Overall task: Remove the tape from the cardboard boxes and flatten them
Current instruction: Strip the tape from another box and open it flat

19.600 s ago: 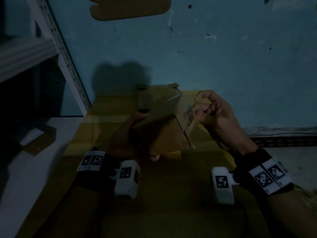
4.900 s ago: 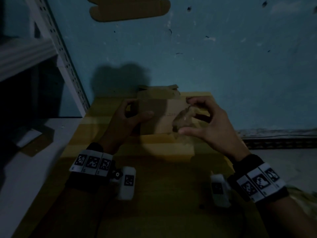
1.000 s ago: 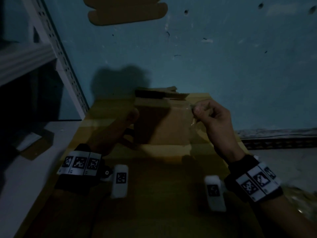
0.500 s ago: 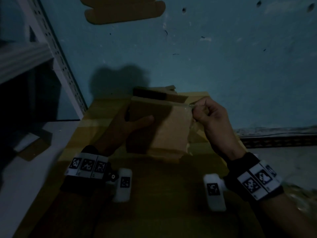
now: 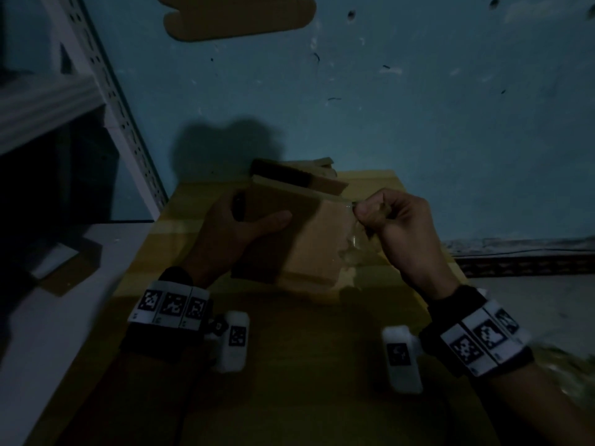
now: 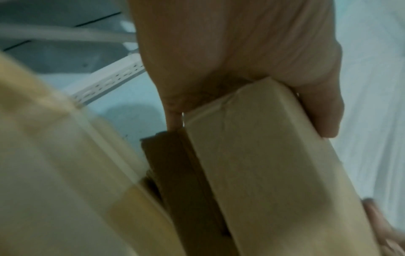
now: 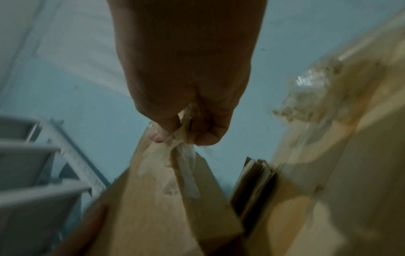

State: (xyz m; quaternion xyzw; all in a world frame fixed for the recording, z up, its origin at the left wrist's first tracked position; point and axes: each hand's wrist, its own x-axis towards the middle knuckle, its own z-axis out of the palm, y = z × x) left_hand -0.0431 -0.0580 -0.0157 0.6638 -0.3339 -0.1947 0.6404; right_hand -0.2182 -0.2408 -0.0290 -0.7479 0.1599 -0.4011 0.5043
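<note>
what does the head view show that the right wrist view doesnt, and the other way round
Only the head view shows the left hand gripping the box's left side, both wrist bands, and the cardboard cutout on the wall.

Only the right wrist view shows, close up, the tape twisted into a strand from the fingers down to the box, and a crumpled wad of tape off to the right.

Both show the right hand pinching tape at the box's upper right corner, the blue wall and the white rack.
</note>
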